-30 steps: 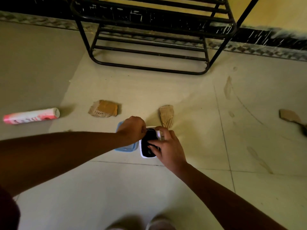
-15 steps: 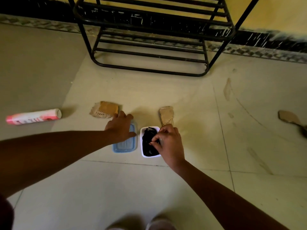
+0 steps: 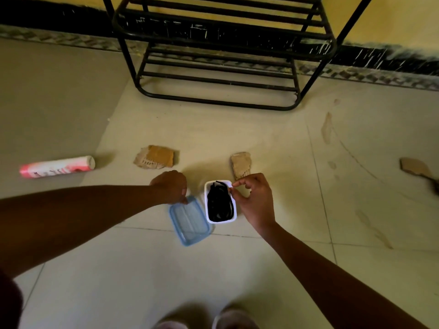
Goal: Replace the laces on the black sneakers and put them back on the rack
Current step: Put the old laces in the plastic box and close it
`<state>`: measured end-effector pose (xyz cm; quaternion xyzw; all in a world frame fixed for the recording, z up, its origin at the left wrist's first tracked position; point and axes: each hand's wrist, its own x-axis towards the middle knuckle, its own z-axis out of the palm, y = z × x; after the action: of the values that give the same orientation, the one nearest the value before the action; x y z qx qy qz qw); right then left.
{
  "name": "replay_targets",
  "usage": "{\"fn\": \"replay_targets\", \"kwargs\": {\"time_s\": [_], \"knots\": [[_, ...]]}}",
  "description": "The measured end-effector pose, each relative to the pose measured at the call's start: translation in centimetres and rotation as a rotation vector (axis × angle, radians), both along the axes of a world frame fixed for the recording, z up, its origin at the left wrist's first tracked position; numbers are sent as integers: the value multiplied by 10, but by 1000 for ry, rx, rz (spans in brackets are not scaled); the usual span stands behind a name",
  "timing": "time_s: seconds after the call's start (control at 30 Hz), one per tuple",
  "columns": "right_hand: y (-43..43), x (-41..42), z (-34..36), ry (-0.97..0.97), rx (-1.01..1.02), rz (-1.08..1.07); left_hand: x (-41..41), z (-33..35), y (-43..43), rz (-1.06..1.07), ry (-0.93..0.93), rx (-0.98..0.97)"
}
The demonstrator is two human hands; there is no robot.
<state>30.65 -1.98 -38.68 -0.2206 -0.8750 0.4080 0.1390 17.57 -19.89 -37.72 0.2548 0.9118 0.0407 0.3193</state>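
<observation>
laces (image 3: 219, 205): black, coiled | tub (image 3: 221, 221): white, rectangular, probably plastic | lid (image 3: 190, 222): blue

The laces (image 3: 219, 206) are contained in the box (image 3: 206, 210), set on the floor (image 3: 273, 129) well before the rack (image 3: 221, 104). The lid (image 3: 190, 223) is laid just left of the box. Behind the lid a cardboard scrap (image 3: 155, 158) is found, behind the box another scrap (image 3: 241, 163), and far left a tube (image 3: 58, 166).

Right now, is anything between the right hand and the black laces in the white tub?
Nothing visible. The blue lid is off, beside the white tub, its far corner held by the left hand. The black laces lie uncovered, right hand at the tub's rim.
</observation>
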Motion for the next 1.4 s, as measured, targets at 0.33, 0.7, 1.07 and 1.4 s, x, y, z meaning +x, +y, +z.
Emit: {"fn": "replay_targets", "kwargs": {"time_s": [0.33, 0.7, 1.07, 1.4], "knots": [[1, 2, 2, -2, -29, 8, 5, 1, -12, -72, 42, -85], [1, 0, 8, 1, -59, 10, 0, 10, -17, -236, 32, -38], [2, 4, 8, 10, -76, 10, 64, -2, 1, -221, 248, -195], [-1, 0, 11, 12, -116, 22, 16, 25, 4, -313, -208, -62]]}}
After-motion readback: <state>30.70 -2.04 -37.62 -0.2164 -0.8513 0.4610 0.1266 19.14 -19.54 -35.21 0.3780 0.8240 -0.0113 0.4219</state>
